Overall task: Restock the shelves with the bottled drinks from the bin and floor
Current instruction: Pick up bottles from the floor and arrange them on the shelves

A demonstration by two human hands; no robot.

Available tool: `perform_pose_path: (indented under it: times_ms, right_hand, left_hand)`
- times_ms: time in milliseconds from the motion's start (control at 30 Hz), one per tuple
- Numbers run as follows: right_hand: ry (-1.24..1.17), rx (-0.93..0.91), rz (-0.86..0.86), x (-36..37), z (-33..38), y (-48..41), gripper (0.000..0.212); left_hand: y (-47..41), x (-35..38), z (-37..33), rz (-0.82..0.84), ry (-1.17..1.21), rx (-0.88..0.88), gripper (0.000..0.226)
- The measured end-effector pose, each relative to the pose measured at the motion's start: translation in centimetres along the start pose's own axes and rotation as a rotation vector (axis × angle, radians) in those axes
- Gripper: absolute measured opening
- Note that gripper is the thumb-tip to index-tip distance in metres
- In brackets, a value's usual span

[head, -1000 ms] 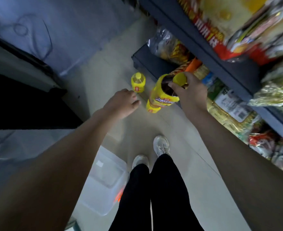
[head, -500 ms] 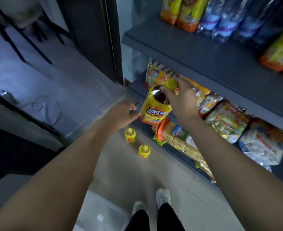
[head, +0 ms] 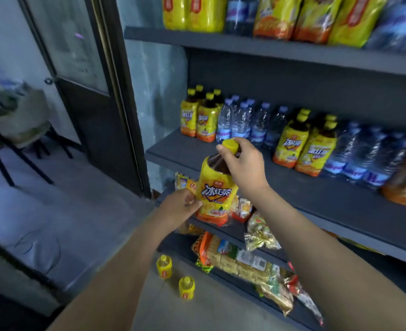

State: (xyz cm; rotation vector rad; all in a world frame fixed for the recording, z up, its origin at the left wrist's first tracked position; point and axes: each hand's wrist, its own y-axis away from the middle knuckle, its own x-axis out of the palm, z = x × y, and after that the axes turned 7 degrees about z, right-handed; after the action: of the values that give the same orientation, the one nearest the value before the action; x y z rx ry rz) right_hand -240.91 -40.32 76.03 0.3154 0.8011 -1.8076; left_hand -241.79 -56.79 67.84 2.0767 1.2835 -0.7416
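Before shelf [head: 316,199], right hand [head: 245,168] gripping bottle [head: 217,194], left hand [head: 178,206] apparently pinching it

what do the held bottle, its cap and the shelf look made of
Held bottle: likely clear plastic, since dark drink shows through its bare shoulder, under a glossy yellow printed wrap. Cap: opaque yellow plastic, smooth. Shelf: flat matte dark grey, perhaps painted metal or board; cannot tell which.
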Motion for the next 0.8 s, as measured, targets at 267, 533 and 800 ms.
perform_pose_path:
  times_ms: [267,533,800]
  right_hand:
    - [-0.086,-0.030,-0.071,-9.1,1.6,2.4,0.041]
    - [-0.152,0.023,-0.162,-17.3,0.3,5.3,0.043]
    - [-0.222,0.009,-0.272,-24.1,2.0,5.2,0.034]
  left_hand:
    - [4.1,2.3,-7.9,-0.128,0.224,0.085,0.023]
    - [7.0,6.7,-15.0,-0.120,0.316,0.138,0.017]
    - [8.2,6.2,-21.6,-0.051,0.278,0.266,0.020]
